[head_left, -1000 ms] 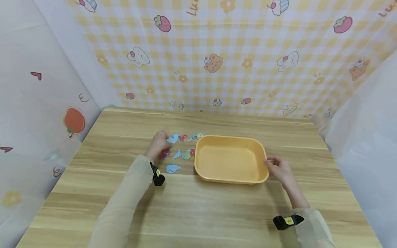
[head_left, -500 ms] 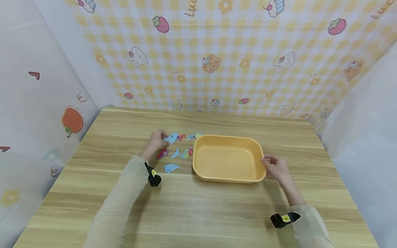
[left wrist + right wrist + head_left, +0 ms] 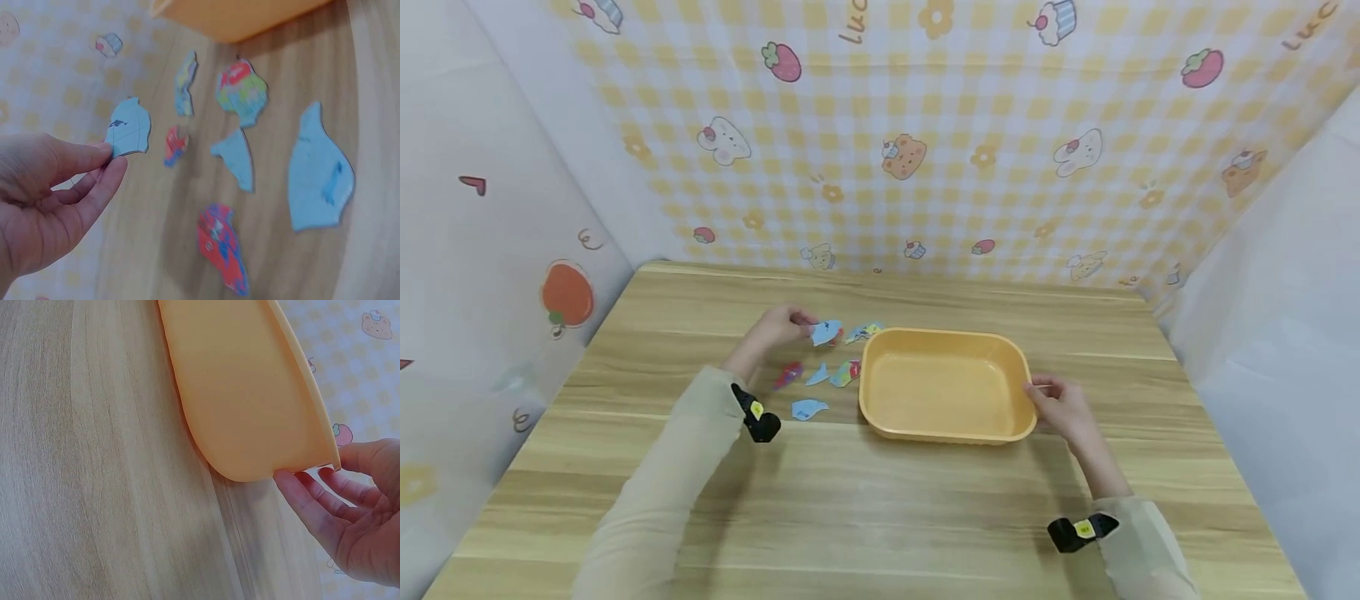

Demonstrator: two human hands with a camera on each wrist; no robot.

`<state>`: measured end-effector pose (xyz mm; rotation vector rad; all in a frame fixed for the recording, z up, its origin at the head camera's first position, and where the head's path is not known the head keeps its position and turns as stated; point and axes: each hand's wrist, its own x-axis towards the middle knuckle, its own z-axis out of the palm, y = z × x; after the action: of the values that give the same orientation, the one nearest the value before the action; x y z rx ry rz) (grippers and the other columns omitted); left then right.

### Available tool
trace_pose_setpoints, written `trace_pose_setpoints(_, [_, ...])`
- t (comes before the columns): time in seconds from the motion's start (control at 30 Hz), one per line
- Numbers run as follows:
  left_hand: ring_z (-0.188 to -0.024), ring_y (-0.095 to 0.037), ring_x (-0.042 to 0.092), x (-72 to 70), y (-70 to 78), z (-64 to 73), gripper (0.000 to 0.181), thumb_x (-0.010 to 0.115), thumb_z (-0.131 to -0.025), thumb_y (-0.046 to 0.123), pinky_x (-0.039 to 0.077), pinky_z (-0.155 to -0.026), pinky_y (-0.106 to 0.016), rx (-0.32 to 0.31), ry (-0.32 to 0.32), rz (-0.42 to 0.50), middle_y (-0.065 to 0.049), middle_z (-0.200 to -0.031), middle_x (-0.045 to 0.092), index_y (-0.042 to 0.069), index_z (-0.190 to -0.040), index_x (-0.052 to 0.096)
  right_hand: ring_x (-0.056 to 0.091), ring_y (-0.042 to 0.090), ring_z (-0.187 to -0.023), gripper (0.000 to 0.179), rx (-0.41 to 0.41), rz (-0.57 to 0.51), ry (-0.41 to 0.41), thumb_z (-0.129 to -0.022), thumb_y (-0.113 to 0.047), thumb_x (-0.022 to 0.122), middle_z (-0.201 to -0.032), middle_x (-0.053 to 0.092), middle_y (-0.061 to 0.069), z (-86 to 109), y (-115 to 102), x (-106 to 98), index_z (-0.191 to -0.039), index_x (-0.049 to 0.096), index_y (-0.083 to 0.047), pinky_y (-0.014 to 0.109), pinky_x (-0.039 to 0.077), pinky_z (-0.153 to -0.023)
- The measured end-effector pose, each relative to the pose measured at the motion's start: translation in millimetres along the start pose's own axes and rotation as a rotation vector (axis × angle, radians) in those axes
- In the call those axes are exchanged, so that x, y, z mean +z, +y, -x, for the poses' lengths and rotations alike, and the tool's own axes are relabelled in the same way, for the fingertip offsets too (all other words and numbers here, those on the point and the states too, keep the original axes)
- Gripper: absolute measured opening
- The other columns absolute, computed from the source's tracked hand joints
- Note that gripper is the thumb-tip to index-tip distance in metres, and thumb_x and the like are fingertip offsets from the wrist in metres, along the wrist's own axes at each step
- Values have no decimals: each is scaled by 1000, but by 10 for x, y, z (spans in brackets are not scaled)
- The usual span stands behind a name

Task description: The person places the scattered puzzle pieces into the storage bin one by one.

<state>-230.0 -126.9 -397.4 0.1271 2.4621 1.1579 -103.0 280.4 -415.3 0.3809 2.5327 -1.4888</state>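
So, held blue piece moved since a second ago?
Yes: in the head view, the held blue piece has shifted right relative to the lowest blue piece, now partly covering the small red piece.

The head camera looks forward and down over the wood-grain table (image 3: pixel 865 517) from well back, taking in the left hand (image 3: pixel 779 327), the right hand (image 3: pixel 1064 407) and the checked backdrop (image 3: pixel 955 100). The 2 wrist cameras look from much nearer. The left wrist camera (image 3: pixel 763 427) faces rightward across the puzzle pieces (image 3: pixel 322 175), backdrop on its left; the right wrist camera (image 3: pixel 1065 536) faces leftward along the tray (image 3: pixel 244 394), backdrop on its right. All 3 views share tray and backdrop.
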Motion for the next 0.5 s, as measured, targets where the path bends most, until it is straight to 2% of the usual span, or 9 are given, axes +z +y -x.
trace_pose_setpoints(0.17, [-100,-33,60,4,203,-30,29,50,-92,7,48,-92,-41,35,-62,1,-18,-102,55,-7,-117,53,59,4,-64,44,1,-7,4,-93,-21,51,-94,61,16,2,-6,14,-123,46,11,27,56,-59])
trace_pose_setpoints(0.43, [-98,-31,58,77,443,-40,29,54,-91,14,48,-90,-41,81,-70,-66,-13,-99,59,0,-115,58,61,7,-67,43,-7,10,-3,-93,-21,51,-97,60,19,0,-9,4,-122,47,11,26,56,-60])
trace_pose_setpoints(0.5, [-98,-29,58,113,509,-55,29,54,-91,14,48,-90,-40,86,-80,-52,-14,-102,59,0,-115,58,62,8,-68,43,-6,13,-8,-93,-21,50,-99,60,20,2,-10,-4,-122,46,11,26,56,-61])
